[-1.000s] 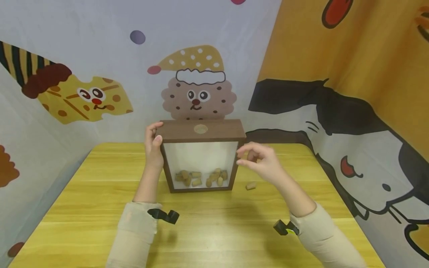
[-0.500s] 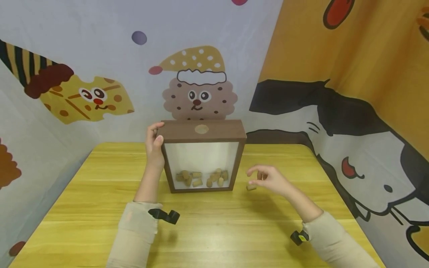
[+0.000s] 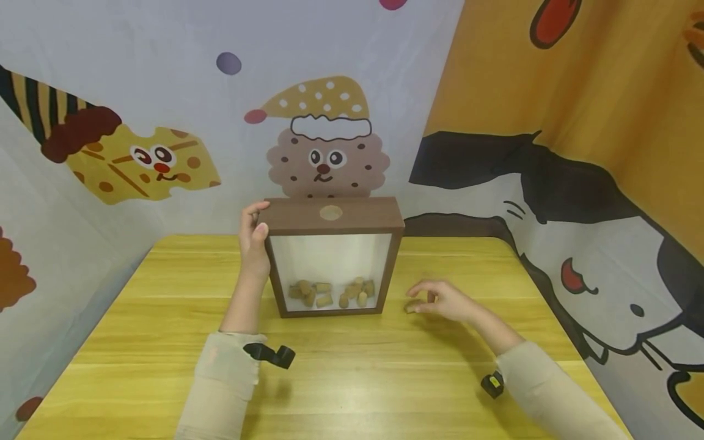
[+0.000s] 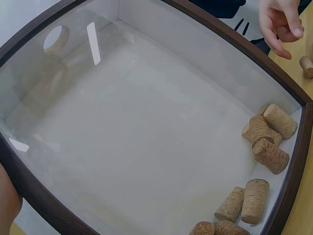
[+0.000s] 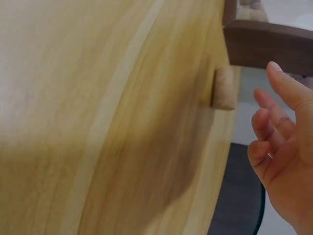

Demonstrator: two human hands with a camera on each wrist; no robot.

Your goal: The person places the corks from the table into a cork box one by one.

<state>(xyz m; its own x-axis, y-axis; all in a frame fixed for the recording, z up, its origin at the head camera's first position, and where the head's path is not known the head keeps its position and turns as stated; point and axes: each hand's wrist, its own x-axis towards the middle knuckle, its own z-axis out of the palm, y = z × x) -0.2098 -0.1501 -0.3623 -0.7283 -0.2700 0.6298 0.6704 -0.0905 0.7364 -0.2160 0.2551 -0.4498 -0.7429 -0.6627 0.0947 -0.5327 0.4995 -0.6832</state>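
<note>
A shallow brown-framed box (image 3: pixel 291 223) with a clear front stands upright on the table. My left hand (image 3: pixel 255 244) grips its upper left corner, thumb at the front edge and fingers toward the back. Several corks (image 4: pixel 255 200) lie along the bottom inside, in two loose groups. A round hole (image 3: pixel 331 212) is in the box's top. To the right of the box, one loose cork (image 5: pixel 224 89) lies on the table. My right hand (image 3: pixel 448 300) hovers close to it with loosely bent fingers, holding nothing; the right wrist view shows a gap between fingertips and cork.
The light wood table (image 3: pixel 341 379) carries the box near its far side. Behind it hangs a cloth (image 3: pixel 181 73) printed with cartoon figures. A small black camera mount sits on each wrist, the left mount (image 3: pixel 272 354) near the box's front.
My right hand has moved from beside the box's right edge down and right to the loose cork, partly covering it in the head view. The left hand and box stay put.
</note>
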